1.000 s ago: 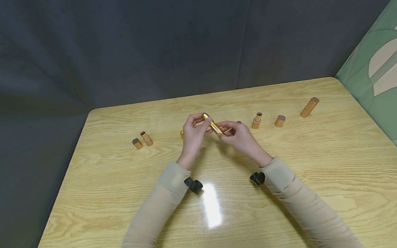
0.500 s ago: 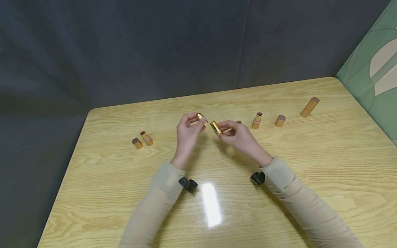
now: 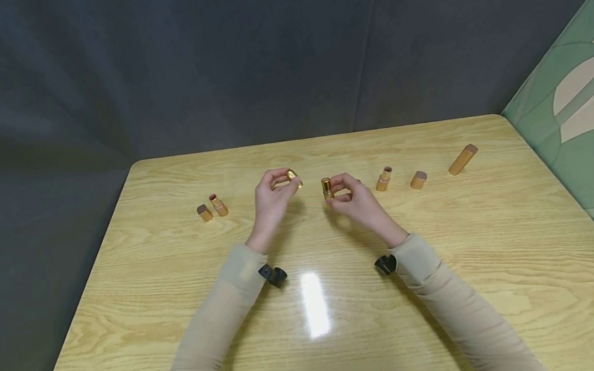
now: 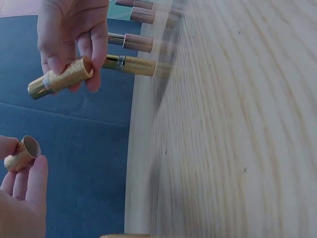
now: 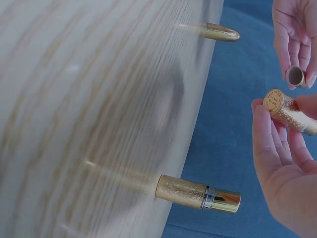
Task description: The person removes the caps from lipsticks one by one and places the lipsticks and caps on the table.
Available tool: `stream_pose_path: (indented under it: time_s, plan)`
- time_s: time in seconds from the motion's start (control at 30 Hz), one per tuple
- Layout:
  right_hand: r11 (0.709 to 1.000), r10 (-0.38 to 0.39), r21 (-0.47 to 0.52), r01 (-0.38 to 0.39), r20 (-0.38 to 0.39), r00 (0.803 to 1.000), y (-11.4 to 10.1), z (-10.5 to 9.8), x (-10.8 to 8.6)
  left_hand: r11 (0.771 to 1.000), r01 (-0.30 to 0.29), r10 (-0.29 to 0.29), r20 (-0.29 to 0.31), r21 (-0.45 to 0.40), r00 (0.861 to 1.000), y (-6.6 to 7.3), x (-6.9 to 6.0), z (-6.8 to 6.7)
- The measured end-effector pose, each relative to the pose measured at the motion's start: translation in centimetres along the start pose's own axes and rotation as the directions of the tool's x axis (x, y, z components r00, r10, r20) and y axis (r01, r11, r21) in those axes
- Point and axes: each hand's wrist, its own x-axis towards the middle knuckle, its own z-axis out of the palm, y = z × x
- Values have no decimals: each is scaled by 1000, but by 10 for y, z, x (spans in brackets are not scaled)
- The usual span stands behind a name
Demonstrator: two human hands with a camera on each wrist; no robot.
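Observation:
My left hand (image 3: 270, 207) pinches a gold rounded cap (image 3: 292, 176); its hollow end shows in the left wrist view, where the cap (image 4: 19, 159) is between thumb and fingers. Across a gap to the right, my right hand (image 3: 361, 203) grips a gold tube (image 3: 326, 185), nearly upright in the head view. The tube's round base end (image 5: 274, 101) faces the right wrist camera. Both hands are above the table. Another gold tube (image 5: 181, 191) stands on the table, mostly hidden behind my right hand in the head view. A second gold cap (image 5: 222, 32) stands in the right wrist view.
Left on the wooden table (image 3: 132, 281) stand a copper-coloured cap (image 3: 205, 213) and an uncapped copper-coloured tube (image 3: 219, 205). On the right are another such tube (image 3: 383, 179), a cap (image 3: 418, 180) and a tall closed one (image 3: 462, 160). A dark curtain (image 3: 252, 71) hangs behind.
The gold cap and tube, together a second ago, have come apart. My left hand has moved left with the cap; my right hand has turned the tube more upright, nearly in place.

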Motion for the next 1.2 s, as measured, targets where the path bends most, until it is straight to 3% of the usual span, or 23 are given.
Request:
stream_pose_path:
  time_s: [0.43,0.7,0.93,1.2]
  plan:
    - [999,-2,-50,2,-1,1000,-1,-2,2,998,-50,50,9,33,999,4,1,-20]
    - [1000,-9,-26,9,-6,1000,-1,-2,2,996,-33,35,-13,87,999,3,1,-33]
    - [999,-37,-15,37,-25,999,1,-2,1,989,26,-21,-35,142,999,2,0,-44]
    - [1000,-6,-30,5,-36,999,1,-3,2,985,34,-30,-28,170,999,-3,0,-55]
